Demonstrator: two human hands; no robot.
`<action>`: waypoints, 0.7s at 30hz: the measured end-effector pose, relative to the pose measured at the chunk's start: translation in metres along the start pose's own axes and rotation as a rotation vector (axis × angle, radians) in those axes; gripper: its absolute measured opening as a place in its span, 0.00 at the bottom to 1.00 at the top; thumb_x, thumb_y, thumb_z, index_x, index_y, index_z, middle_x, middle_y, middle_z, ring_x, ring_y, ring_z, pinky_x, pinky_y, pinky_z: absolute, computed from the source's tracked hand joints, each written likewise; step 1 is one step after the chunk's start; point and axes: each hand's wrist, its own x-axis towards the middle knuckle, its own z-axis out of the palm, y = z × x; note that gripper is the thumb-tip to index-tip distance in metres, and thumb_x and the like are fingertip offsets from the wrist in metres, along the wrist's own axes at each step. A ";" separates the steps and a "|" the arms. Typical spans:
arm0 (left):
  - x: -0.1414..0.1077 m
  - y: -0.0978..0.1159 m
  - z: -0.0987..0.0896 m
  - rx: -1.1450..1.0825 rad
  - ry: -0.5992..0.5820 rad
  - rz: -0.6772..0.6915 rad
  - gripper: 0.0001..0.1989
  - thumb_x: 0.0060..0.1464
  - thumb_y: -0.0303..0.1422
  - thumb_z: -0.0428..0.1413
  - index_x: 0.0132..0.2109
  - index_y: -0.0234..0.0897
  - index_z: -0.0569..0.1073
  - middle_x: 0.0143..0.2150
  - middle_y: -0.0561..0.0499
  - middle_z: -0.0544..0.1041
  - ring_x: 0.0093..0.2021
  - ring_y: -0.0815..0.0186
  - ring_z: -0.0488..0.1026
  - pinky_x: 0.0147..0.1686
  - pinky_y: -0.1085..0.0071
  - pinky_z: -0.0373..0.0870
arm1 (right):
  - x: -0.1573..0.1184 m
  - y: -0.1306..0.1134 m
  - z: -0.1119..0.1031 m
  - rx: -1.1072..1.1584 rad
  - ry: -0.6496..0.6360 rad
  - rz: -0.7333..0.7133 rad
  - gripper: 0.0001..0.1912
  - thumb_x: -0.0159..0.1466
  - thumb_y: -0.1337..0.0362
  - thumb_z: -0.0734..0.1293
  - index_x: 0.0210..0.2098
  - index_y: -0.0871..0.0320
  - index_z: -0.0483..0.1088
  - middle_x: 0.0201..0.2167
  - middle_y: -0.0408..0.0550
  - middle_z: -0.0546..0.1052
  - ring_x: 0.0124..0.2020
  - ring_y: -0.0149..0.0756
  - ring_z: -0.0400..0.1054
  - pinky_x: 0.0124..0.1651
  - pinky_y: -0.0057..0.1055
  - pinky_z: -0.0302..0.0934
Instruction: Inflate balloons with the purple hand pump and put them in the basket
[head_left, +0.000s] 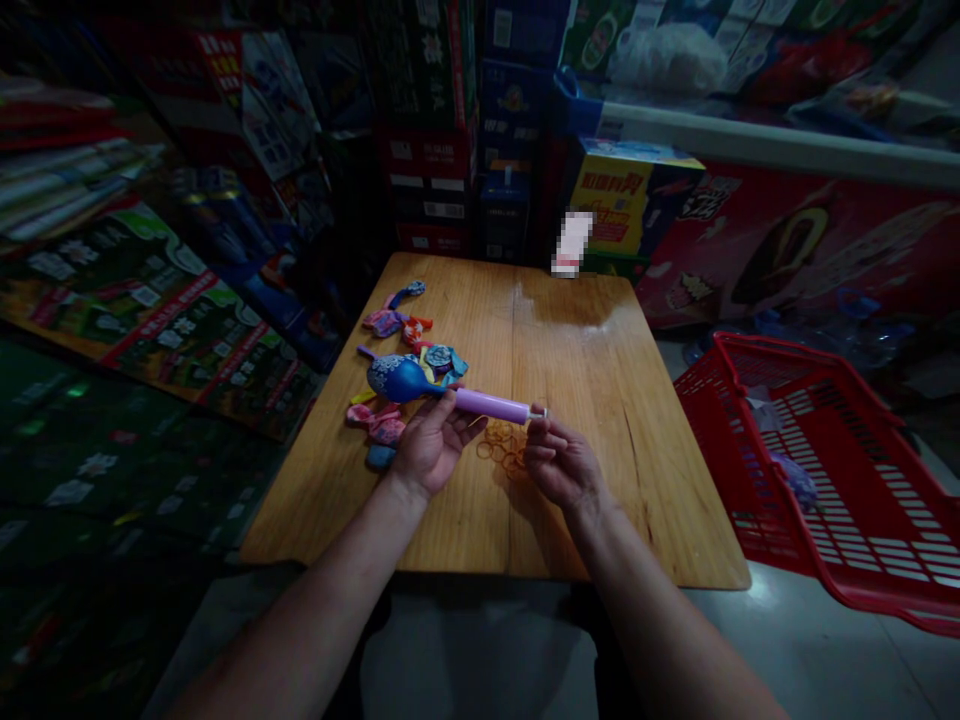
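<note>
Red-lettered yellow carton (609,200) beyond balloon pump (491,404)

A small shop around me, stacked printed cartons (431,150) straight ahead at upper centre, packaged goods (60,190) piled at upper left, red plastic shopping basket (757,355) at right

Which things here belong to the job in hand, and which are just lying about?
Job: left hand gripping pump, blue balloon, right hand, rubber bands, flat balloons.
Lying about: red basket, boxes.
</note>
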 end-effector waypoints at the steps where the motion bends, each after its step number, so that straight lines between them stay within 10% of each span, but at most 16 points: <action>1: 0.002 0.001 0.000 -0.007 0.010 0.001 0.11 0.56 0.32 0.62 0.47 0.37 0.76 0.44 0.47 0.80 0.45 0.61 0.78 0.49 0.57 0.75 | -0.001 -0.003 0.001 -0.012 0.001 0.002 0.08 0.68 0.75 0.60 0.43 0.62 0.69 0.26 0.40 0.74 0.16 0.17 0.59 0.21 0.15 0.59; 8: 0.014 0.032 -0.003 -0.013 0.039 0.093 0.12 0.56 0.33 0.62 0.47 0.38 0.76 0.44 0.46 0.81 0.45 0.61 0.78 0.46 0.60 0.76 | -0.005 -0.039 0.003 -0.061 -0.032 -0.078 0.07 0.67 0.75 0.62 0.42 0.61 0.70 0.25 0.37 0.74 0.15 0.15 0.58 0.21 0.14 0.57; 21: 0.001 0.016 0.001 0.015 -0.026 -0.007 0.14 0.55 0.33 0.63 0.49 0.38 0.76 0.46 0.45 0.80 0.45 0.57 0.79 0.48 0.57 0.76 | -0.003 -0.015 0.008 0.010 -0.007 0.022 0.08 0.68 0.74 0.60 0.43 0.62 0.69 0.27 0.40 0.75 0.17 0.17 0.62 0.22 0.15 0.61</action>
